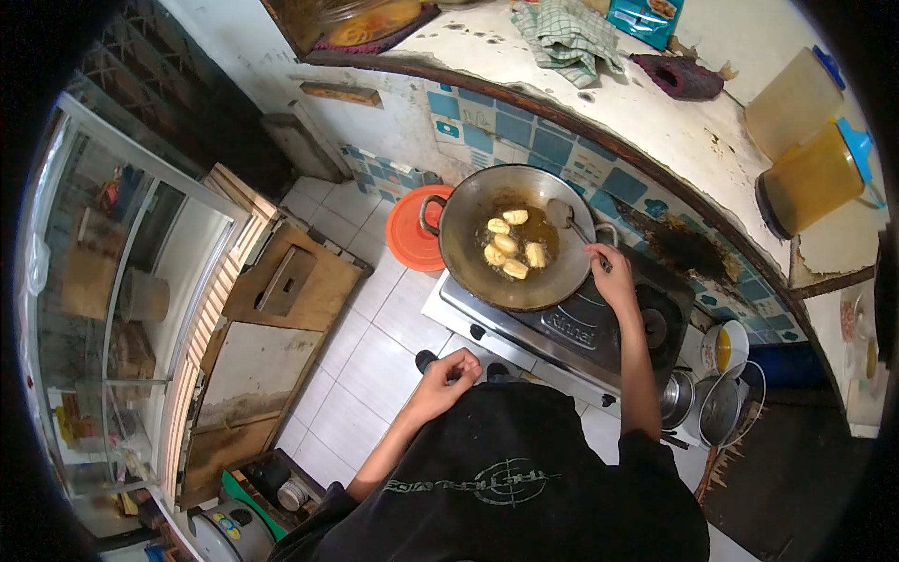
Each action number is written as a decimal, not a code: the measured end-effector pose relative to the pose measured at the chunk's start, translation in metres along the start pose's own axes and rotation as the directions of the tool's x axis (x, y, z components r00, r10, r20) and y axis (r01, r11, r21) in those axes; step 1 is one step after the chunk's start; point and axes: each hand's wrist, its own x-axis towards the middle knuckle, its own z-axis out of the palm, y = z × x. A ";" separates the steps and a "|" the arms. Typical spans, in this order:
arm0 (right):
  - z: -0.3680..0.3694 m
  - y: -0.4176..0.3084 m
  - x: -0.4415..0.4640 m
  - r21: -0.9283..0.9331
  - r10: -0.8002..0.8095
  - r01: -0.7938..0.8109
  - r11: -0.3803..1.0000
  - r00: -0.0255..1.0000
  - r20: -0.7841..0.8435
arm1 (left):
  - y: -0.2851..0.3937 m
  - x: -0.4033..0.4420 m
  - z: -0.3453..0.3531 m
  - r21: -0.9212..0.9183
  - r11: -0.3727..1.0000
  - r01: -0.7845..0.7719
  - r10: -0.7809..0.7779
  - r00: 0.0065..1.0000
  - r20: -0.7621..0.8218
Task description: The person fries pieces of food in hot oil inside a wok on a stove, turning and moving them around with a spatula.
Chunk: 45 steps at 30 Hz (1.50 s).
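A large metal wok [468, 267] sits over the left burner of the stove [573, 328]. Several pale yellow pieces [506, 244] lie in the bubbling oil at its middle. My right hand [611, 276] is closed on the handle of a spatula [559, 214], whose blade rests against the wok's right inner side. In front of my body, below the wok, my left hand [453, 373] is raised with its fingers curled together; what they hold, if anything, is hidden.
An orange lid or tub [413, 229] stands behind the wok's left handle. Pots [719, 410] and a bowl [725, 347] are right of the stove. A tiled ledge above bears a checked cloth [565, 39] and a yellow jug [815, 180]. A wooden cabinet [259, 367] stands left.
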 end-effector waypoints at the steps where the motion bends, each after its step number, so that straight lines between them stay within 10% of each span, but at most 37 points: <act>1: 0.007 0.014 0.005 0.029 0.010 -0.011 1.000 1.000 0.024 | 0.000 -0.001 0.000 -0.008 1.000 -0.002 0.002 1.000 -0.004; 15: 0.068 0.038 -0.003 0.561 0.094 -0.182 0.807 0.979 0.182 | -0.002 -0.004 -0.005 -0.066 0.998 0.016 -0.018 0.999 -0.041; 38: 0.028 -0.047 -0.049 0.259 -0.188 0.103 0.960 0.925 0.331 | 0.005 0.008 0.001 -0.005 0.999 -0.050 0.050 0.999 -0.013; 45: 0.005 -0.055 -0.037 0.079 -0.126 0.114 0.990 0.979 0.161 | 0.000 0.006 -0.003 -0.020 0.997 -0.076 0.076 0.996 -0.041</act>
